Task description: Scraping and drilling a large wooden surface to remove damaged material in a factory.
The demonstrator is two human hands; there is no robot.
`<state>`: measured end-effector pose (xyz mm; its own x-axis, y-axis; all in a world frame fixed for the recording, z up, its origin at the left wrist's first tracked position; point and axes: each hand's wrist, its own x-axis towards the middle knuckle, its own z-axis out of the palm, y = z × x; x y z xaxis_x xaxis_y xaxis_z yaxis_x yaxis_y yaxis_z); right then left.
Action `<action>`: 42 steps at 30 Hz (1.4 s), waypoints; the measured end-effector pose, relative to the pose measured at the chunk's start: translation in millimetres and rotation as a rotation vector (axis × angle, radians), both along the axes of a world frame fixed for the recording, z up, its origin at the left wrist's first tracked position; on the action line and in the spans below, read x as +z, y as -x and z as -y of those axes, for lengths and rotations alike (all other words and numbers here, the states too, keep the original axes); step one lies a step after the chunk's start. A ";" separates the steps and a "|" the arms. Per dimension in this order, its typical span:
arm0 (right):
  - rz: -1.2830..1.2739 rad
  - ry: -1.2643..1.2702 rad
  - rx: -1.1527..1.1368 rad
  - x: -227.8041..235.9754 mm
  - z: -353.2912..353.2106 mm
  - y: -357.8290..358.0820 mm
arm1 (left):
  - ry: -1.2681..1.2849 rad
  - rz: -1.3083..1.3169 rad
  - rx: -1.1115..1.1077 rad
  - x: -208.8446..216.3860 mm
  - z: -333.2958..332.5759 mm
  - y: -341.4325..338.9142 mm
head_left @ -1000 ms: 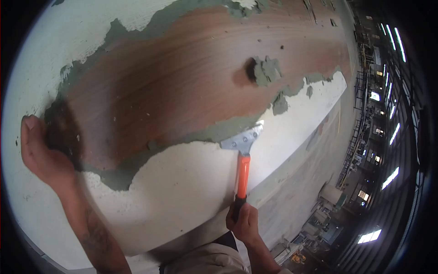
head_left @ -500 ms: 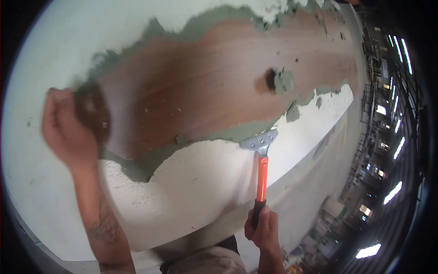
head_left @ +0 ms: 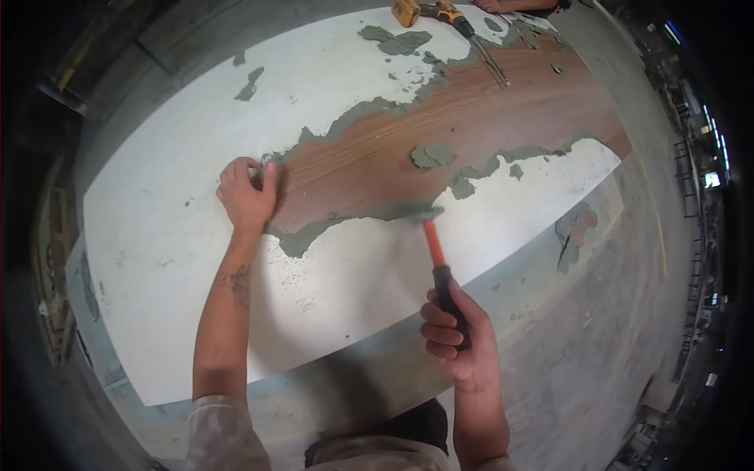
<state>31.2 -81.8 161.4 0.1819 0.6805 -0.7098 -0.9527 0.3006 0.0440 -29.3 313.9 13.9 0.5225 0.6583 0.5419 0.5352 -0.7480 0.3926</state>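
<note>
My right hand [head_left: 465, 330] is closed round the black grip of a scraper [head_left: 436, 247] with an orange shaft. Its metal blade, slightly blurred, is at the grey-green layer [head_left: 385, 210] along the near side of a bare brown wood-grain strip [head_left: 353, 169]. That ragged layer borders the strip on both long sides, within a big white-coated board [head_left: 157, 275]. At the strip's left end, my left hand [head_left: 247, 195] has its fingers curled on the surface. Something small and shiny shows by its fingertips; I cannot make out what it is. A loose grey-green flake [head_left: 432, 155] lies on the strip.
A yellow-and-black power drill [head_left: 448, 14] with a long bit lies at the far edge. Another person's hand [head_left: 495, 6] is beside it. More flakes [head_left: 397, 41] lie on the white coating, and scraps [head_left: 577, 231] lie beyond the board's right near edge.
The view has drawn back and swung, so the drill and the other person's hand now show. The scraper stays in my right hand near the same lower border, its handle now tilting the other way.
</note>
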 end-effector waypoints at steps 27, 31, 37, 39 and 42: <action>2.071 0.253 1.350 -48.0 34.0 -47.7 | 0.159 -0.333 0.730 -30.9 73.9 348.0; 2.131 0.132 1.214 -76.0 38.9 -37.0 | 0.122 -0.277 0.706 -24.7 69.7 339.5; 1.981 0.290 1.068 -80.7 -15.7 27.0 | 0.129 -0.290 0.687 -24.0 72.4 336.7; 1.933 0.332 1.104 -74.2 -23.4 35.8 | 0.147 -0.299 0.688 -26.8 71.3 338.1; 1.861 0.374 1.132 -52.7 -34.5 44.1 | 0.126 -0.333 0.709 -22.1 72.7 340.8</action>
